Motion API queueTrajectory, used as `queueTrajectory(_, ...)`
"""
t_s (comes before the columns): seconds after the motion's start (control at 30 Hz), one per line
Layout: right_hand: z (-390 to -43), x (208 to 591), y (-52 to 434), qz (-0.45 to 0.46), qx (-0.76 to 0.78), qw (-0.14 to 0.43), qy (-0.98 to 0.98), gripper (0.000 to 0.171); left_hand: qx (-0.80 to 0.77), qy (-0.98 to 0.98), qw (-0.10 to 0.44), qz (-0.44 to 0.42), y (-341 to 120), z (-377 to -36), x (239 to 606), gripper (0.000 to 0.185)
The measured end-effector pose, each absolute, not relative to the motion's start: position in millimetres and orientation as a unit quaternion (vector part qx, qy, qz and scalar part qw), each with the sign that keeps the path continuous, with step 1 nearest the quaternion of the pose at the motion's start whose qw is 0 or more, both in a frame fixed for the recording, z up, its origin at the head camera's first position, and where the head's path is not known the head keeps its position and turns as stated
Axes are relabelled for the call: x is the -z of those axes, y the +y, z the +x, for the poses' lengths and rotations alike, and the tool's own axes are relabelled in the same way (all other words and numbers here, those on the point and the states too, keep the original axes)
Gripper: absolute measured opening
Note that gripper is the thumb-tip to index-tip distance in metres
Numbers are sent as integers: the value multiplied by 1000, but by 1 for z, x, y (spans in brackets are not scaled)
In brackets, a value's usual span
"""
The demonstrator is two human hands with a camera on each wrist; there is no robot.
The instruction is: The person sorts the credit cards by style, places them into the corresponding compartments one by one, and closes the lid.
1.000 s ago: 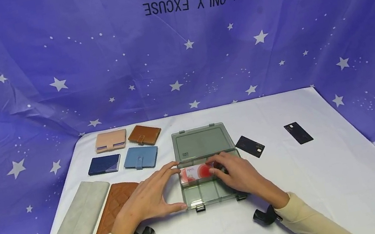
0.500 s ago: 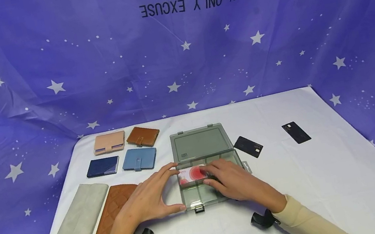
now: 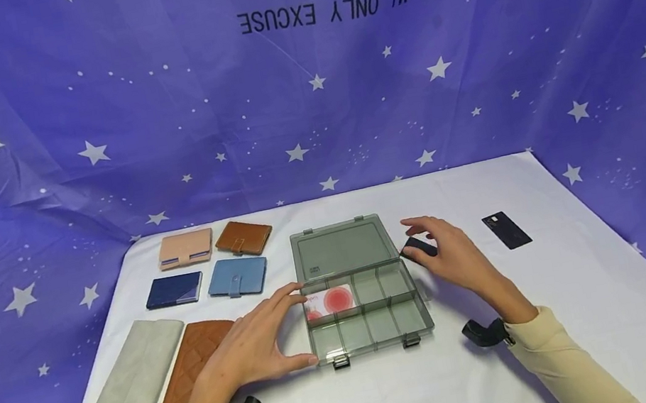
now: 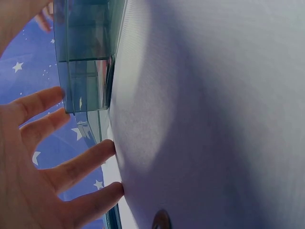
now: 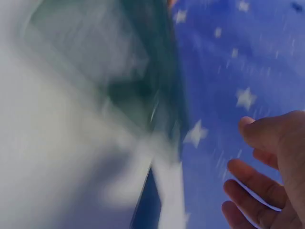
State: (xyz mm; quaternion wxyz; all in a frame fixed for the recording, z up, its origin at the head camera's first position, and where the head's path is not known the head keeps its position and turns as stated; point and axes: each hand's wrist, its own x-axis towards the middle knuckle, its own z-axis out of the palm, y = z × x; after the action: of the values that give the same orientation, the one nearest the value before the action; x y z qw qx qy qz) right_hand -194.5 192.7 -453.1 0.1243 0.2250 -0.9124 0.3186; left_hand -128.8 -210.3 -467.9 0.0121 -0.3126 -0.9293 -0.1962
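Observation:
A translucent grey-green divided plastic box (image 3: pixel 408 316) lies with its lid (image 3: pixel 344 248) folded back. In its rear left part sits a red-and-white card (image 3: pixel 330 301). My left hand (image 3: pixel 255 350) has its fingers spread along the box's left side, thumb at the front corner; the left wrist view shows fingertips at the box wall (image 4: pixel 88 52). Right of the box, my right hand (image 3: pixel 452 254) is over a black card (image 3: pixel 418 246), partly covering it. The right wrist view shows that hand's fingers (image 5: pixel 257 181) loosely bent, with nothing between them.
Another black card (image 3: pixel 506 230) lies farther right. At the back left are a pink wallet (image 3: pixel 185 247), a brown wallet (image 3: pixel 243 237), a navy card holder (image 3: pixel 174 290) and a blue wallet (image 3: pixel 237 276). A grey long wallet (image 3: pixel 129 390) and a brown quilted one (image 3: pixel 183 384) lie front left.
My right hand has left the red-and-white card in the box and moved right, to over the nearer black card. My left hand stays at the box's left side.

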Motion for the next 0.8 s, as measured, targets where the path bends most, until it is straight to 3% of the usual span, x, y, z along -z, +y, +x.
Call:
queueTrajectory(0.23, -203, 477, 234, 146, -275, 50, -949, 64, 193, -930, 9, -312, -211, -130, 467, 95)
queueTrajectory(0.43, -203, 479, 246, 150, -259, 18, -954, 78, 185, -934, -3, -306, -210, -130, 468, 96)
queueTrajectory(0.8, -208, 479, 249, 160, -263, 10, -951, 60, 189, -934, 4, -304, -210, -127, 468, 97)
